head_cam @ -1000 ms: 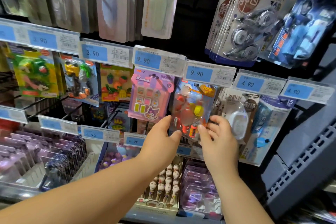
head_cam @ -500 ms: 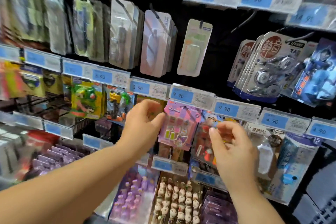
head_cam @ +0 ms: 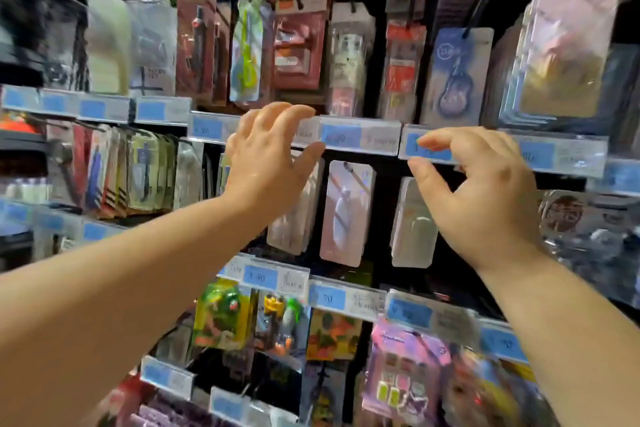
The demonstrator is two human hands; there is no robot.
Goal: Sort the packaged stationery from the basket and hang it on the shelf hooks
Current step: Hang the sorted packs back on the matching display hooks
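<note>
Head | left hand [head_cam: 266,166], right hand [head_cam: 485,191] now up at higher price-tag rail [head_cam: 360,137] | both grips loose, empty

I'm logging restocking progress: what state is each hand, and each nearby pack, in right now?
Left hand: open, fingers spread, holding nothing.
Right hand: open, fingers loosely curved, holding nothing.
White pack: hanging upright between the hands.
Purple pack: hanging, lower row.
Blue guitar pack: hanging on its hook, upper row.
</note>
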